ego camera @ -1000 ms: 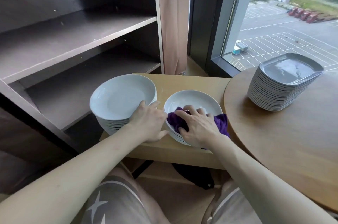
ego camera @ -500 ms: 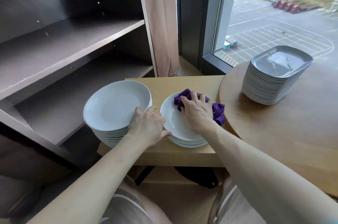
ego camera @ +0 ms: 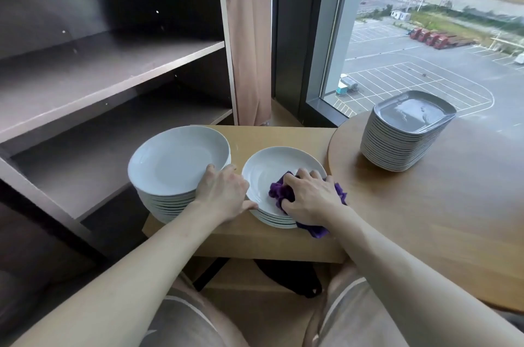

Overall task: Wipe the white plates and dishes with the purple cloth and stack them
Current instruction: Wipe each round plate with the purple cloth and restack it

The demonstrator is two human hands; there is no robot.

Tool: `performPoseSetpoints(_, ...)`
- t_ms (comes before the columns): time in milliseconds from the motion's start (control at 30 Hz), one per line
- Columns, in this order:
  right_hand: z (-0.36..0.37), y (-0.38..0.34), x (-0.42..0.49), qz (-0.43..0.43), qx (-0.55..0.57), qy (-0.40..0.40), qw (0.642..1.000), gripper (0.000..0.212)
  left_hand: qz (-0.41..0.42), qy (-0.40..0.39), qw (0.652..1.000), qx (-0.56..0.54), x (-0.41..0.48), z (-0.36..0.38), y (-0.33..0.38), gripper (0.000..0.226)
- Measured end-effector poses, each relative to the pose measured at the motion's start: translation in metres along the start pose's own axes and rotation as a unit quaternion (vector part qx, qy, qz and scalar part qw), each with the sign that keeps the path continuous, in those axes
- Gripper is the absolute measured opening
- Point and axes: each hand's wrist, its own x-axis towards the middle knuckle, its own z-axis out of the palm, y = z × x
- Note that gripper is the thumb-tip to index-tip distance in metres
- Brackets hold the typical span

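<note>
- Step in hand: wiping the top plate of the right plate stack (ego camera: 265, 169); judged mid-wipe, not yet stacking.
- right hand (ego camera: 314, 199) lies palm down, fingers curled over the bunched purple cloth (ego camera: 279, 194), pressing it into the near-right part of that plate's well.
- A tail of the cloth hangs over the plate's near rim, under the wrist.
- left hand (ego camera: 224, 190) holds nothing. Its relaxed fingers rest on the near rim of the left plate stack (ego camera: 175, 162), and the thumb reaches across to touch the rim of the right plate stack. It looks to be steadying both.
- The two round stacks sit just beside each other on the small wooden table (ego camera: 283, 135). The left one is taller.
- A third pile, the square dish stack (ego camera: 397, 145), stands well apart on the round table (ego camera: 439, 219) by the window.
- A dark shelf unit (ego camera: 99, 74) stands to the left.
- Cannot tell which stack is the wiped one. My guess is the taller left stack is the done pile.
- Next move, as a judgement: finish the sweep over the far and left parts of the well, lift the cloth clear, then lift the plate by its rim onto the left stack.
- That calls for keeping the stack below steady, since the plates look slick and nested.
</note>
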Motion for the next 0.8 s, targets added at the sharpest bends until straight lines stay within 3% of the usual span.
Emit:
performPoseSetpoints(333, 0.002, -0.039, 0.013, -0.034, 0.073, -0.040, 0.996, 0.035, -0.006, 0.014, 1.000, -0.007, 0.004, 0.004, -0.001, 0.058)
performPoseSetpoints(567, 0.016, -0.035, 0.039, -0.049, 0.073, 0.045, 0.995, 0.038, 0.004, 0.039, 0.999, 0.002, 0.004, 0.009, 0.000, 0.063)
performPoseSetpoints(800, 0.011, -0.027, 0.087, 0.015, 0.003, 0.109, 0.994, 0.043, 0.009, 0.039, 0.999, -0.001, 0.001, 0.009, 0.001, 0.062)
